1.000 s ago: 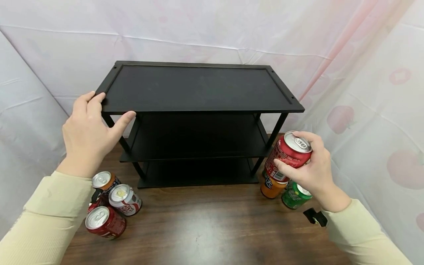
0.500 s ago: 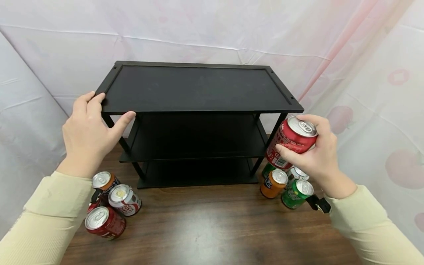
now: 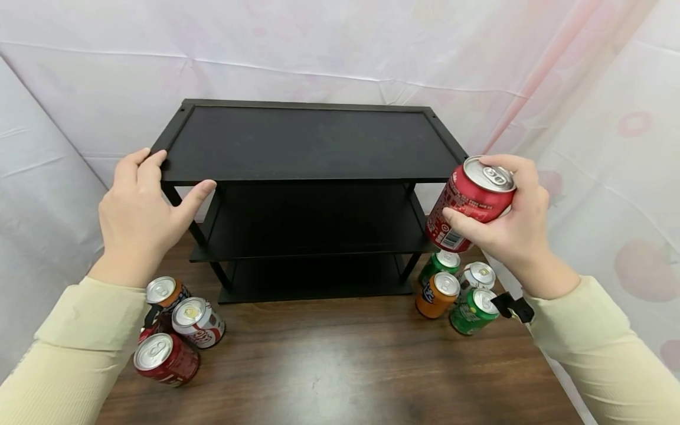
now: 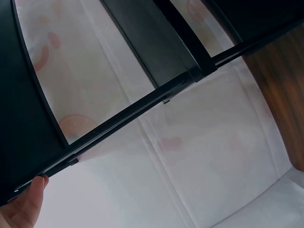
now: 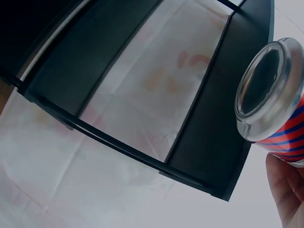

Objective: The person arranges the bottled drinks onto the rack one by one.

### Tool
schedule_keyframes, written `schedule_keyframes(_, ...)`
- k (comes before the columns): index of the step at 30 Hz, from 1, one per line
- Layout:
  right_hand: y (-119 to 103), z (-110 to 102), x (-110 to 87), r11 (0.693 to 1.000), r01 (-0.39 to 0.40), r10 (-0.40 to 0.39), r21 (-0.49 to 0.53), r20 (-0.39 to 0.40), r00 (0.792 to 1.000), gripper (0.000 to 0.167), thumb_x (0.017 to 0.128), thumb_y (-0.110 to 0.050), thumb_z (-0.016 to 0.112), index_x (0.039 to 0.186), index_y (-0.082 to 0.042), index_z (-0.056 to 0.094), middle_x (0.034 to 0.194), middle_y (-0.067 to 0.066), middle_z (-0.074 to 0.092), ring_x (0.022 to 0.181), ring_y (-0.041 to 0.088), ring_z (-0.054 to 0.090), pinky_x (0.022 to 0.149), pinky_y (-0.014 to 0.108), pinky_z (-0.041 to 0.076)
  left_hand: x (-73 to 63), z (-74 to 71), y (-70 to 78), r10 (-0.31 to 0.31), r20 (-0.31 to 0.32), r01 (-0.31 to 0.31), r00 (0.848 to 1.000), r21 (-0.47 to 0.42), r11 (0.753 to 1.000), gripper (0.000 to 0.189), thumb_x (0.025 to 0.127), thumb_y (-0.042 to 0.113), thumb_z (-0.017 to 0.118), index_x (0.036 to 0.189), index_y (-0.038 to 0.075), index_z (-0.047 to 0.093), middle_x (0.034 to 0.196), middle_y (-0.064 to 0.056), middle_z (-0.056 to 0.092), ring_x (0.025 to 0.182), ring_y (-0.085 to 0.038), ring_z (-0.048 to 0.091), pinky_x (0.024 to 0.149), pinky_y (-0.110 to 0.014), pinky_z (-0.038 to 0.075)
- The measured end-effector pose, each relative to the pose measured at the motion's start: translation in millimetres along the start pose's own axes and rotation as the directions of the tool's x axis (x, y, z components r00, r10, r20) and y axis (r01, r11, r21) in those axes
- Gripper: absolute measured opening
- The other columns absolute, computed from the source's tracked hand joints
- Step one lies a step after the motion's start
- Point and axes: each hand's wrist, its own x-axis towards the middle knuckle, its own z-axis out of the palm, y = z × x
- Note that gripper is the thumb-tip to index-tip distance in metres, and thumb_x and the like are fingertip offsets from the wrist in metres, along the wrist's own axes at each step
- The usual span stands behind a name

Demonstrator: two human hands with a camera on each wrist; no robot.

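Two hands are attending to a black rack (image 3: 313,141). The right hand (image 3: 510,230) is gripping a red can (image 3: 468,206), its thumb lying across the near side and its fingers curling round near the lid, opened only as wide as the can. The can is hanging in the air by the rack's right front corner, lid up; whether it is touching the rack, the pictures are not settling. That high hold is leaving the base bare, probably to keep fingers from getting between can and surface. The left hand (image 3: 140,206) is resting on the left front corner, fingers and thumb spreading wide and grasping no can, presumably to steady the rack.

On the table (image 3: 319,360), other cans are standing outside the rack, perhaps for easy reach on either side. By the right end, an orange can (image 3: 437,298), a silver can (image 3: 475,278) and two green cans (image 3: 468,316) are bunching together. At left, a dark red can (image 3: 172,360) is standing nearest the front.
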Motion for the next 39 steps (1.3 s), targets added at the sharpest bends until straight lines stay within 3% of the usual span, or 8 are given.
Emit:
schedule_keyframes(15,-10,3,25.7,0.999,-0.022,0.022,-0.029,0.011,1.0,0.067,0.063,-0.003,0.081,0.122,0.008,0.052,0.109,-0.02,0.062,0.096,0.005,0.064,0.084,0.015,0.05,-1.8,2.0,-3.7,0.006,-0.036,-0.005,0.999,0.002,1.0,0.082,0.082,0.058,0.071,0.135,-0.004,0.057,0.137,-0.027,0.054,0.088,-0.056,0.06,0.058,-0.067,0.042)
schedule_keyframes(24,-10,5,48.0,0.995,-0.059,0.063,-0.079,0.04,0.997,0.06,0.07,-0.01,0.081,0.124,-0.005,0.055,0.11,-0.022,0.06,0.098,0.01,0.064,0.083,0.014,0.051,-2.3,-0.1,-3.3,-0.002,-0.038,0.002,0.999,0.007,1.0,0.083,0.082,0.059,0.07,0.135,-0.003,0.057,0.137,-0.026,0.054,0.09,-0.057,0.06,0.059,-0.068,0.042)
schedule_keyframes(33,-5,13,69.0,0.997,-0.068,0.068,-0.031,0.02,0.997,0.056,0.072,-0.013,0.08,0.123,-0.015,0.055,0.11,-0.011,0.066,0.094,0.012,0.066,0.079,0.016,0.054,-4.8,-1.9,-3.5,-0.01,-0.037,0.01,0.999,0.011,1.0,0.083,0.082,0.059,0.07,0.134,-0.004,0.057,0.137,-0.026,0.054,0.095,-0.056,0.06,0.059,-0.069,0.042)
schedule_keyframes(39,-3,17,80.7,0.987,-0.15,0.151,-0.06,0.015,0.988,0.06,0.071,-0.015,0.081,0.124,-0.018,0.054,0.112,-0.001,0.068,0.093,0.01,0.065,0.078,0.015,0.054,-5.9,-0.5,-2.2,0.002,-0.043,-0.002,0.999,0.006,1.0,0.083,0.083,0.061,0.069,0.134,-0.004,0.057,0.136,-0.027,0.055,0.09,-0.057,0.06,0.059,-0.068,0.042)
